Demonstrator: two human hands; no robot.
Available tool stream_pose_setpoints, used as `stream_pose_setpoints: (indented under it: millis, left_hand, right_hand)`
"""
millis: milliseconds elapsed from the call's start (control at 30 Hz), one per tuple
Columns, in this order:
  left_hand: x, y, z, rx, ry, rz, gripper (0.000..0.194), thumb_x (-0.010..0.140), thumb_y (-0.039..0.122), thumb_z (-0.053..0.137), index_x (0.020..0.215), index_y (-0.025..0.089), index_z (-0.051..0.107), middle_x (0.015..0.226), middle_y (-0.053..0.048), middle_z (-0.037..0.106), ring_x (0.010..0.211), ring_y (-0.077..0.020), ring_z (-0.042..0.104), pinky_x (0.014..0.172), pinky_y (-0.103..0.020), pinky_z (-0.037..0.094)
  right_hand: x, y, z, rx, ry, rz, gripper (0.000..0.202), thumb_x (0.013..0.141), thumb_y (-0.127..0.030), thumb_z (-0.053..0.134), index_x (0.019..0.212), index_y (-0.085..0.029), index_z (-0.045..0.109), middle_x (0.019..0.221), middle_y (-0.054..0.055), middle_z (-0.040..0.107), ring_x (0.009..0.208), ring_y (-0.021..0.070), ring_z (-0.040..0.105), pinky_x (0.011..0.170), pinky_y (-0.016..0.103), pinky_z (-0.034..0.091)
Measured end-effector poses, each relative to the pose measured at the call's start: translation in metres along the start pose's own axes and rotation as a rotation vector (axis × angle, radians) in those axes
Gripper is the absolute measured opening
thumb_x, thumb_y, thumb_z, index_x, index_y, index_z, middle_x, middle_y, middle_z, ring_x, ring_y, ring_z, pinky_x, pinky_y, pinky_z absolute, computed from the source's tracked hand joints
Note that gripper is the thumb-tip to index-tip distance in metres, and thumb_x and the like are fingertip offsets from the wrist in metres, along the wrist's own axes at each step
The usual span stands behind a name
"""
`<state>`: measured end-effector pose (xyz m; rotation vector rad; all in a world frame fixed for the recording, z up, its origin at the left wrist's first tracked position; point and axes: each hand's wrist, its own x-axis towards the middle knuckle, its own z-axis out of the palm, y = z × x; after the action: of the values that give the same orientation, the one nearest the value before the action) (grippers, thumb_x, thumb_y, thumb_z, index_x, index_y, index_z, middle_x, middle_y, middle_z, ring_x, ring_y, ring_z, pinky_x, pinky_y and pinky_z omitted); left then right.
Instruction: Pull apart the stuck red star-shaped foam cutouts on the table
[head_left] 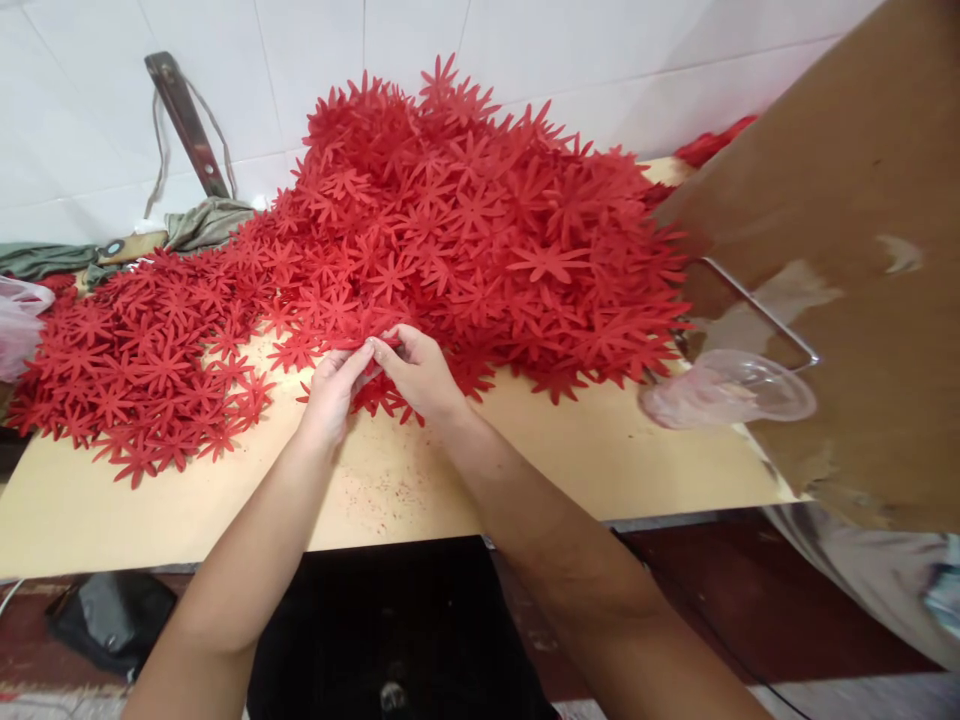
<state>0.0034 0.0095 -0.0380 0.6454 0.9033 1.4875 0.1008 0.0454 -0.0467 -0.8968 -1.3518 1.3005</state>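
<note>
A tall heap of red flower-shaped cutouts (pixel 472 215) with narrow petals rises against the wall. A lower pile of the same red cutouts (pixel 150 360) spreads to the left. My left hand (pixel 337 385) and my right hand (pixel 421 375) meet at the heap's front edge, fingertips touching. Both are closed in a pinch on a red flower cutout, of which only a little shows between and behind the fingers. Other cutouts lie just under and behind my hands.
The pale tabletop (pixel 247 510) carries small reddish specks near its front edge. On the right, a clear plastic cup (pixel 772 388) lies tipped beside a large brown board (pixel 847 290). A plastic bag (pixel 19 325), greenish cloth (pixel 206 225) and a dark upright bar (pixel 184 120) are at the left.
</note>
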Motion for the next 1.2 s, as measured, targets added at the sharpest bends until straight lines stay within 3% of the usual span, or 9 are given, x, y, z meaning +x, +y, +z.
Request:
stream_pose_setpoints:
  millis: [100, 300, 533, 633, 767, 900, 1033, 1100, 1200]
  left_hand:
    - [0.001, 0.002, 0.000, -0.011, 0.017, 0.009, 0.021, 0.064, 0.028, 0.077, 0.077, 0.016, 0.066, 0.078, -0.001, 0.072, 0.078, -0.0120, 0.067, 0.088, -0.030, 0.050]
    - [0.006, 0.010, -0.007, -0.044, 0.128, -0.002, 0.015, 0.073, 0.028, 0.070, 0.079, 0.015, 0.065, 0.073, 0.000, 0.071, 0.066, -0.0094, 0.063, 0.073, -0.025, 0.052]
    - [0.012, 0.018, -0.015, -0.096, 0.214, 0.070, 0.013, 0.073, 0.023, 0.070, 0.078, 0.017, 0.060, 0.067, 0.003, 0.069, 0.063, -0.0063, 0.063, 0.065, -0.019, 0.047]
    - [0.012, 0.019, -0.016, -0.052, 0.185, 0.103, 0.015, 0.070, 0.019, 0.072, 0.081, 0.017, 0.062, 0.066, 0.004, 0.068, 0.061, -0.0058, 0.062, 0.061, -0.018, 0.045]
    - [0.010, 0.012, -0.010, 0.090, 0.153, 0.104, 0.018, 0.064, 0.019, 0.076, 0.078, 0.016, 0.064, 0.063, 0.003, 0.068, 0.054, -0.0070, 0.059, 0.061, -0.020, 0.046]
    - [0.007, 0.005, -0.004, 0.176, 0.082, 0.132, 0.030, 0.060, 0.018, 0.079, 0.086, 0.019, 0.064, 0.071, 0.004, 0.070, 0.057, -0.0097, 0.061, 0.064, -0.023, 0.049]
    - [0.004, 0.003, -0.002, 0.273, 0.056, 0.196, 0.021, 0.069, 0.020, 0.074, 0.088, 0.021, 0.065, 0.075, 0.002, 0.069, 0.064, -0.0098, 0.061, 0.069, -0.023, 0.048]
    - [0.002, 0.004, -0.002, 0.305, 0.039, 0.234, 0.023, 0.072, 0.019, 0.071, 0.093, 0.022, 0.066, 0.085, 0.001, 0.069, 0.077, -0.0111, 0.063, 0.079, -0.023, 0.048]
    - [-0.001, 0.004, -0.002, 0.286, -0.009, 0.222, 0.028, 0.074, 0.020, 0.070, 0.101, 0.024, 0.065, 0.090, 0.001, 0.069, 0.084, -0.0115, 0.063, 0.085, -0.024, 0.047]
  right_hand:
    - [-0.001, -0.001, 0.001, 0.116, -0.040, 0.050, 0.057, 0.053, -0.069, 0.068, 0.064, -0.022, 0.037, 0.061, -0.006, 0.044, 0.055, 0.0071, 0.042, 0.055, 0.024, 0.044]
    - [-0.003, -0.006, -0.003, 0.228, -0.168, 0.106, 0.048, 0.058, -0.061, 0.071, 0.072, -0.021, 0.047, 0.068, -0.005, 0.051, 0.058, 0.0059, 0.049, 0.059, 0.023, 0.047]
    - [0.008, 0.009, -0.017, 0.082, 0.106, 0.001, 0.034, 0.069, -0.050, 0.065, 0.078, -0.023, 0.046, 0.066, -0.004, 0.052, 0.056, 0.0081, 0.050, 0.056, 0.024, 0.046]
    - [0.009, 0.009, -0.023, -0.121, 0.212, -0.152, 0.030, 0.074, -0.041, 0.061, 0.097, -0.023, 0.053, 0.096, 0.005, 0.061, 0.084, 0.0141, 0.061, 0.076, 0.031, 0.053]
    - [0.001, 0.000, -0.022, -0.424, 0.250, -0.348, 0.039, 0.078, -0.036, 0.058, 0.115, -0.023, 0.057, 0.129, 0.010, 0.054, 0.124, 0.0227, 0.048, 0.104, 0.042, 0.042]
    - [-0.003, -0.005, -0.013, -0.183, 0.093, -0.178, 0.037, 0.079, -0.048, 0.057, 0.104, -0.022, 0.061, 0.105, 0.009, 0.066, 0.101, 0.0204, 0.062, 0.092, 0.039, 0.051]
    - [-0.002, -0.006, -0.007, 0.098, -0.144, 0.083, 0.042, 0.065, -0.057, 0.068, 0.088, -0.022, 0.061, 0.084, 0.003, 0.068, 0.075, 0.0158, 0.064, 0.076, 0.035, 0.054]
    - [0.000, -0.007, -0.009, 0.165, -0.166, 0.114, 0.040, 0.061, -0.054, 0.073, 0.080, -0.022, 0.060, 0.075, 0.000, 0.065, 0.070, 0.0132, 0.061, 0.075, 0.032, 0.053]
    - [0.002, -0.008, -0.014, 0.188, -0.065, 0.089, 0.034, 0.057, -0.044, 0.077, 0.073, -0.021, 0.056, 0.067, -0.004, 0.058, 0.062, 0.0085, 0.053, 0.068, 0.027, 0.050]
